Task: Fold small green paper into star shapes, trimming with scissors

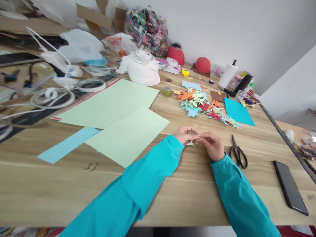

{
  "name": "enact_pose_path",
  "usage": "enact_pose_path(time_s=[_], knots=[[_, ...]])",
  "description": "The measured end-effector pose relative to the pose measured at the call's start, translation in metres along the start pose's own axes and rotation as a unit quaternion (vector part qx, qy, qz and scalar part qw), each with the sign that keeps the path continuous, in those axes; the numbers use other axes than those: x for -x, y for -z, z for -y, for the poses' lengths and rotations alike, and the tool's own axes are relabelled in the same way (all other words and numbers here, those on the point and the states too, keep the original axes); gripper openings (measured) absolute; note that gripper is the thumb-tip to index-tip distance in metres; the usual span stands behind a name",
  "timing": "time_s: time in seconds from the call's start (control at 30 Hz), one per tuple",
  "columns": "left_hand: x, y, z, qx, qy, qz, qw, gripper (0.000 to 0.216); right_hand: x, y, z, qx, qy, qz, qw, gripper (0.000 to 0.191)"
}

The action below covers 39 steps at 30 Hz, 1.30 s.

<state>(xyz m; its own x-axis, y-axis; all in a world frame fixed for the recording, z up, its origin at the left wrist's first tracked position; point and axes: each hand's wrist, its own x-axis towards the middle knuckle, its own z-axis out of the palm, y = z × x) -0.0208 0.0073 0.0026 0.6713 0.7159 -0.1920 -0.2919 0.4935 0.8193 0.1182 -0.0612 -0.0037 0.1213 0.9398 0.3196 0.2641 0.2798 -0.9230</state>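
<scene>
A small pale green folded paper crane (190,143) is pinched in my left hand (185,134), its points showing below and above the fingers. My right hand (212,145) meets it from the right, thumb and fingertips closed on a thin tip of the same paper. The fingers partly hide the crane. Beyond my hands lies a pile of folded paper cranes (195,100) in orange, green, blue and red. Black-handled scissors (238,153) rest just right of my right hand.
Large pale green sheets (128,138) and a blue paper strip (69,144) lie to the left. A teal sheet (239,112) is beside the cranes. A phone (290,187) lies at the right. White cables (53,98) and bags crowd the far left.
</scene>
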Motion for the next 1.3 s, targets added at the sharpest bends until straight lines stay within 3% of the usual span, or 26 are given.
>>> enact_pose_path(time_s=[0.93, 1.1, 1.3], knots=[[0.002, -0.0024, -0.0039, -0.017, 0.015, -0.011, 1.0, 0.028, 0.0011, 0.0014, 0.0011, 0.011, 0.0, 0.016, 1.0, 0.01], [0.0013, -0.0016, -0.0008, -0.042, -0.008, -0.018, 0.999, 0.03, 0.0009, 0.0009, 0.0026, -0.006, 0.004, 0.007, 1.0, 0.007], [-0.0018, -0.0013, 0.0037, -0.105, -0.068, -0.045, 0.991, 0.028, 0.001, 0.0006, 0.0013, 0.059, 0.031, -0.026, 0.997, 0.005]])
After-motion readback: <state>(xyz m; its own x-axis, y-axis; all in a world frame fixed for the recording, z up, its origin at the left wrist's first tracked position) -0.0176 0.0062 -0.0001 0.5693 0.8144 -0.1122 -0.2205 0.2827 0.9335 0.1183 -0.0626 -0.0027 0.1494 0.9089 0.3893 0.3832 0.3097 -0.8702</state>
